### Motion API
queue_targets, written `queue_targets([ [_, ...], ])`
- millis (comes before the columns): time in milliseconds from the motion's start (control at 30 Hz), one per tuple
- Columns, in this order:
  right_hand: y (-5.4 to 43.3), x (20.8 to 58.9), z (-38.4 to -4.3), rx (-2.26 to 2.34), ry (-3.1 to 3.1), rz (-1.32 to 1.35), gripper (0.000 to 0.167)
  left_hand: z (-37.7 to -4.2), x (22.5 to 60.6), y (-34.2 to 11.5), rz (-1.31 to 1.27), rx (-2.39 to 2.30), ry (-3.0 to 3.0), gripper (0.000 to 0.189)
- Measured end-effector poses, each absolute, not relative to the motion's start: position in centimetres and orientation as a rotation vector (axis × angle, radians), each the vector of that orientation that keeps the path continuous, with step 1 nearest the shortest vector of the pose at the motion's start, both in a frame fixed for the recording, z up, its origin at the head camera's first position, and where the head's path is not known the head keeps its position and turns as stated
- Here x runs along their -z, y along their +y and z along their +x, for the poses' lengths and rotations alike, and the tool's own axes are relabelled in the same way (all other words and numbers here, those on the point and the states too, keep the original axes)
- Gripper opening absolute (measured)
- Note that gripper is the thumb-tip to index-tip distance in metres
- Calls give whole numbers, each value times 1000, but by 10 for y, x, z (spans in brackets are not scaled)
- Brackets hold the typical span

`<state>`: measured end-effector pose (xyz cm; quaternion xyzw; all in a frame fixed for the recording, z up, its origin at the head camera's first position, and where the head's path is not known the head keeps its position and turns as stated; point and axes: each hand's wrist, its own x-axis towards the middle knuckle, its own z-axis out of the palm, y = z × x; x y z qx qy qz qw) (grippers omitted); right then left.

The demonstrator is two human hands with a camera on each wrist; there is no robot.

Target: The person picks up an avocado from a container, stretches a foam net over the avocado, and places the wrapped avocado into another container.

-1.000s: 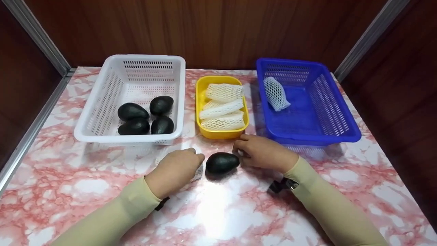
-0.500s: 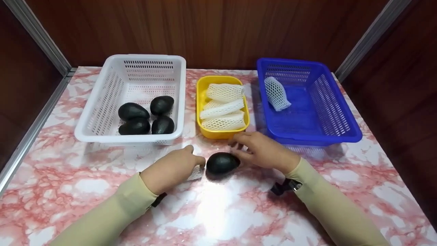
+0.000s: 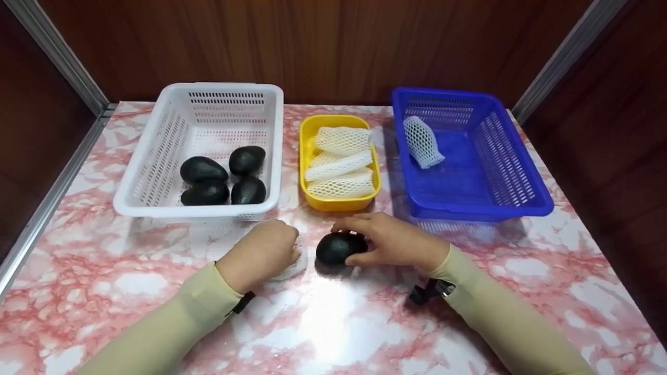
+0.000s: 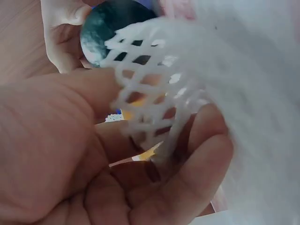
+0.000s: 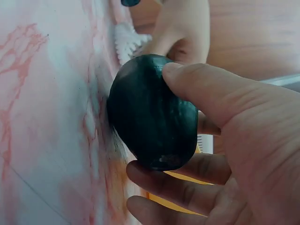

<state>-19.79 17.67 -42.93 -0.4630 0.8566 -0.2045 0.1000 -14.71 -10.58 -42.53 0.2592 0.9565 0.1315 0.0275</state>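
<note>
A dark avocado (image 3: 333,249) lies on the table, its narrow end to the right. My right hand (image 3: 393,240) grips it from the right; in the right wrist view the thumb (image 5: 201,84) presses one side of the avocado (image 5: 150,117) and the fingers curl round the other. Just to the left, my left hand (image 3: 260,255) holds a white foam net sleeve (image 3: 294,265), mostly hidden under the hand in the head view. The left wrist view has fingers and thumb pinching that sleeve (image 4: 150,84), its mesh mouth spread toward the avocado.
Several avocados sit in a white basket (image 3: 276,135) at the back left. Between the baskets, a yellow tub (image 3: 338,204) holds several folded net sleeves (image 3: 341,139). A blue basket (image 3: 469,198) at the right holds one netted item (image 3: 421,141). The tabletop (image 3: 333,333) is marbled.
My right hand has moved left onto the avocado, and its fingers and thumb now span it. The left hand has drawn slightly left and turned, with the foam net sleeve still in it.
</note>
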Motion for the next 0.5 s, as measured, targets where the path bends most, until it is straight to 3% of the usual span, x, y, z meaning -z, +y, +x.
queue_targets([
  [133,177,429,-197,592,2537,-1360,62,-147,424,-109,891,-354,2927,12],
  [300,179,427,-198,552,2560,-1328,62,-150,424,-106,879,-433,2868,18],
  [367,181,425,-199,533,2564,-1299,61,-151,423,-102,833,-497,2827,31],
  [500,188,419,-201,528,2553,-1207,58,-154,423,-91,779,-610,2772,77],
])
